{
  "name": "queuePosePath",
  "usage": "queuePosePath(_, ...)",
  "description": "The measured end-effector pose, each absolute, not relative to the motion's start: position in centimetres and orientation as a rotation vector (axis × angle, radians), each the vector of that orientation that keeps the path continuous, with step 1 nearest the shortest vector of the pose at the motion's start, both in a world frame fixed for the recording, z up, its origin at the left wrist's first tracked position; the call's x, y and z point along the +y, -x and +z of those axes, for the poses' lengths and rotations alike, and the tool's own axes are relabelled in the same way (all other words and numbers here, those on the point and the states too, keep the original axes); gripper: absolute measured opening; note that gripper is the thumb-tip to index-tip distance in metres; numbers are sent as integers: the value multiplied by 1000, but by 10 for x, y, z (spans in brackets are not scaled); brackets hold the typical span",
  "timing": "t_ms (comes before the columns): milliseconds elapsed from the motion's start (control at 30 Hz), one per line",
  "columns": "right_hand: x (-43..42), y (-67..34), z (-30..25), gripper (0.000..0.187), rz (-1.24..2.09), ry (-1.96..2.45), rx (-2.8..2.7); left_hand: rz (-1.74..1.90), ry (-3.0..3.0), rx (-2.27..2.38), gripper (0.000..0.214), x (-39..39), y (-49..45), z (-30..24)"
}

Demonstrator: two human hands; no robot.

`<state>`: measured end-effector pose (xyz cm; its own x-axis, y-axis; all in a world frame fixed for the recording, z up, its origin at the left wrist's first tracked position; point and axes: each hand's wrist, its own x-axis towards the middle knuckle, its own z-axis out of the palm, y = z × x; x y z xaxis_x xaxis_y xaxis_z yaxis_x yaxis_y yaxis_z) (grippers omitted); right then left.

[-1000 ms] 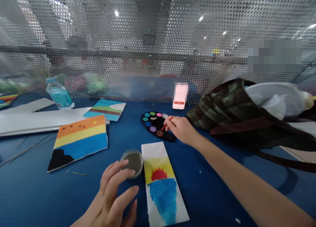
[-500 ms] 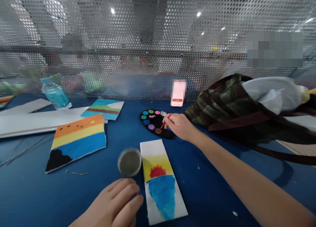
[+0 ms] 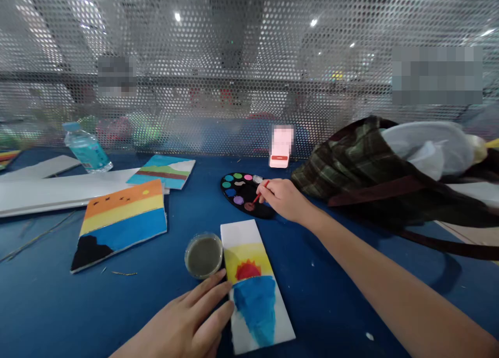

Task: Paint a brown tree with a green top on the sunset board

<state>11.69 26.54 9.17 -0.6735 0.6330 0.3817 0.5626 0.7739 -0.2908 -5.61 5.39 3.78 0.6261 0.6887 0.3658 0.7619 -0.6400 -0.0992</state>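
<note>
My right hand [image 3: 284, 198] pinches a thin red paintbrush [image 3: 258, 196], its tip down at the brown well of a black paint palette [image 3: 249, 191]. Several wells there hold blue, green, pink and purple paint. My left hand [image 3: 195, 314] lies with fingers stretched out, their tips at the left edge of a white painting panel [image 3: 284, 321]. On that panel are a yellow band, a red spiky sun and a blue shape tapering downward. Just beyond the left fingers stands a clear round cup of murky grey water [image 3: 203, 255].
Two painted panels lie at left: an orange, yellow and blue one [image 3: 125, 220] and a landscape [image 3: 163, 172]. Behind them are white boards [image 3: 50, 191] and a water bottle [image 3: 88, 149]. A phone [image 3: 280, 147] leans on the perforated screen [image 3: 234, 46]. A plaid bag [image 3: 351, 160] sits right.
My left hand has moved slightly right and its fingers have stretched out to the panel's edge. The right hand and brush stay at the brown well.
</note>
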Motion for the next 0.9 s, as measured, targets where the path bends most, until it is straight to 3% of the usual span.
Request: queuePosePath(900, 265, -117, 92, 32, 276, 893, -2480, -492, 2352, -1421, 27, 54, 60, 36)
